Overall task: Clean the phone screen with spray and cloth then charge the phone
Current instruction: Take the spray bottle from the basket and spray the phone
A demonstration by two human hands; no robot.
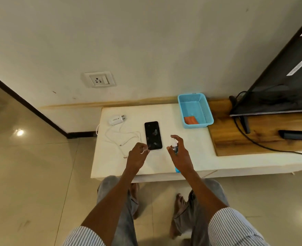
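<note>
A black phone (pixel 152 134) lies screen up on the white table (pixel 200 150), with smears on its glass. My right hand (pixel 180 154) grips a small spray bottle (pixel 174 145) just right of the phone, index finger arched over the white nozzle. My left hand (pixel 137 155) hovers at the phone's near left corner and pinches a small clear cap (pixel 147 148) between its fingertips. An orange cloth (pixel 191 120) lies in a blue basket (pixel 208 110). The white charger (pixel 116 119) and its cable (pixel 127 137) lie left of the phone.
A wall socket (pixel 99 79) sits above the table's left end. A TV (pixel 280 86) stands on a wooden top (pixel 235 137) to the right, with a black cord trailing forward. Something blue (pixel 177 169) shows under my right wrist at the table's front edge.
</note>
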